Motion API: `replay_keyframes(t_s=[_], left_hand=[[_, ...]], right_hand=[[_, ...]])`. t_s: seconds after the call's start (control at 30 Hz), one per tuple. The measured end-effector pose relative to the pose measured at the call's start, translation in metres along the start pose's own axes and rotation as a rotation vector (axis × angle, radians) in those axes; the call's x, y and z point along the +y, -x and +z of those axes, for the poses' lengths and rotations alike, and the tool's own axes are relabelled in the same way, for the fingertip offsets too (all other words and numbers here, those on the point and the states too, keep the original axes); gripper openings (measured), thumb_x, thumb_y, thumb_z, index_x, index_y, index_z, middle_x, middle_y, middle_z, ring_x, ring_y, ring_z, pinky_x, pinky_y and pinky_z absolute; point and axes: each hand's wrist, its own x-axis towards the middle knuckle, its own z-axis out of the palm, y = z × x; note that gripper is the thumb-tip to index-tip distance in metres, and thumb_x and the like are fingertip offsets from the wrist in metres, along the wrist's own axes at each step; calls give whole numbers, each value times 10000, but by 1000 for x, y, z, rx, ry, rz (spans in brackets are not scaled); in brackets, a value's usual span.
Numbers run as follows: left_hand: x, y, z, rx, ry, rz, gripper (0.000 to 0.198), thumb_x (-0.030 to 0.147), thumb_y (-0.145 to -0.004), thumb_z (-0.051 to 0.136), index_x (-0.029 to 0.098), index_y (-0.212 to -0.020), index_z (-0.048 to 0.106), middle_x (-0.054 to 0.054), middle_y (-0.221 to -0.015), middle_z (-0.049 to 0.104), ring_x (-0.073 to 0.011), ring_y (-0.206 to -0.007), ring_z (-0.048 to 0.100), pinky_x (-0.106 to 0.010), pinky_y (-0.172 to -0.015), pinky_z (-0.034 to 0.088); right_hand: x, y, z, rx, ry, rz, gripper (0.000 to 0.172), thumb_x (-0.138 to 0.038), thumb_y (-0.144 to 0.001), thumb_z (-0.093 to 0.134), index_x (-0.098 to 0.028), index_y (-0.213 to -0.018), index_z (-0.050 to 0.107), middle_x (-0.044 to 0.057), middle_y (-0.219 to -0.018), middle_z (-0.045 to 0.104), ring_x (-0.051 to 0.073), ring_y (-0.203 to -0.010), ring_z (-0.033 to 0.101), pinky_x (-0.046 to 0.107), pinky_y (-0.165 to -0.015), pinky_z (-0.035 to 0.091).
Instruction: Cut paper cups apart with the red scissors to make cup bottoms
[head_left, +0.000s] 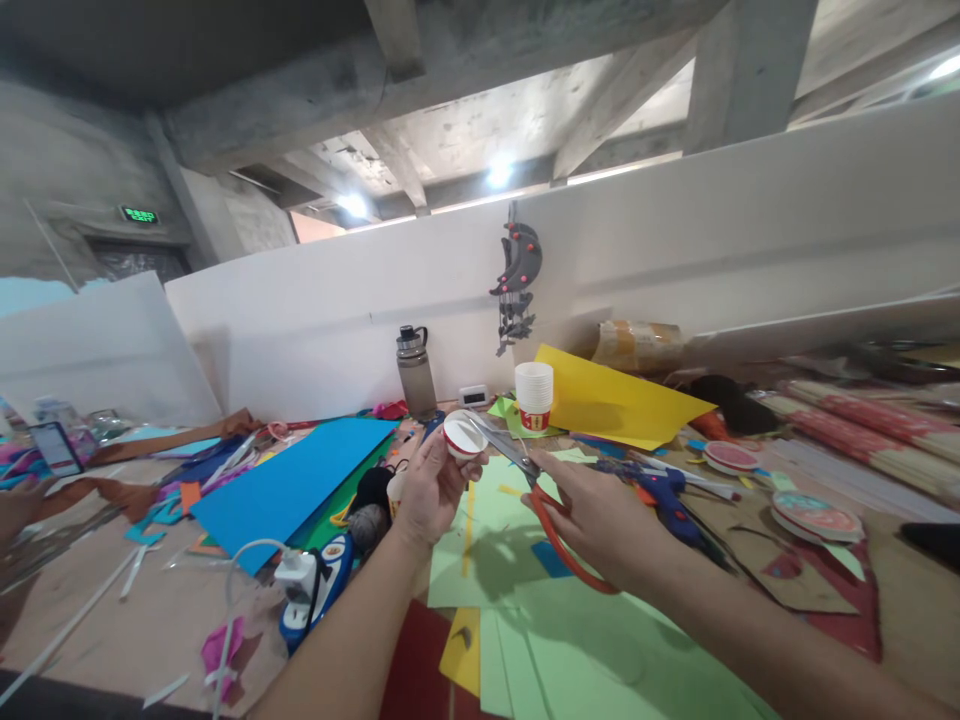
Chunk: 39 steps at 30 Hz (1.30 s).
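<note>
My left hand (433,490) is closed around a small paper cup (465,437), its white round face turned up toward me and a red band along its side. In my right hand (600,510) is a pair of scissors with orange handles (555,540). The metal blades point up and left, their tips at the cup's right edge; whether they touch it I cannot tell. Below both hands lie light green paper sheets (585,640). A stack of white paper cups with red print (534,395) stands behind the scissors.
A blue sheet (292,480) and a power strip (322,590) lie left. A grey bottle (415,375) stands by the white partition (315,340). Yellow card (622,405), a blue glue gun (664,490) and round decorated pieces (816,517) are right. Another person's hand (19,505) shows far left.
</note>
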Motion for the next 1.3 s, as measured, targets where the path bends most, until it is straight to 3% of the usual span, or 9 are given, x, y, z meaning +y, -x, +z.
replay_keyframes(t_s=[0.3, 0.47, 0.73, 1.07, 1.3], left_hand=[[-1, -4, -1, 33, 16, 41, 457, 477, -773, 634, 185, -1120, 576, -78, -910, 671, -183, -751, 644, -249, -568, 462], [-3, -2, -1, 2, -28, 106, 516, 355, -690, 751, 247, -1152, 547, -59, -1010, 636, -171, -801, 638, -230, -581, 455], [-6, 0, -3, -49, -31, 4, 430, 369, -705, 735, 170, -1063, 603, -75, -908, 648, -163, -755, 627, -215, -549, 439], [-2, -3, -1, 35, 44, 28, 419, 421, -778, 650, 198, -1128, 597, -73, -955, 688, -190, -794, 647, -257, -591, 465], [-1, -3, -2, 5, 46, 57, 319, 392, -839, 578, 187, -1083, 598, -69, -914, 675, -183, -759, 642, -234, -545, 441]], right_hand=[[1, 0, 5, -40, 70, 23, 457, -370, -904, 401, -190, -1317, 481, 109, -960, 702, 254, -823, 654, 308, -651, 433], [0, 1, 4, -20, 4, 36, 460, -370, -897, 409, -200, -1319, 475, 109, -954, 693, 238, -829, 642, 299, -675, 433], [-1, -1, -1, -4, -30, 33, 510, -406, -895, 419, -191, -1357, 439, 109, -968, 674, 229, -816, 619, 296, -665, 426], [3, 0, 6, -50, 70, 22, 458, -401, -909, 396, -184, -1301, 486, 116, -953, 695, 256, -846, 649, 310, -678, 432], [0, 0, 0, -58, 48, 25, 465, -419, -910, 385, -204, -1314, 466, 106, -981, 686, 257, -864, 646, 319, -698, 455]])
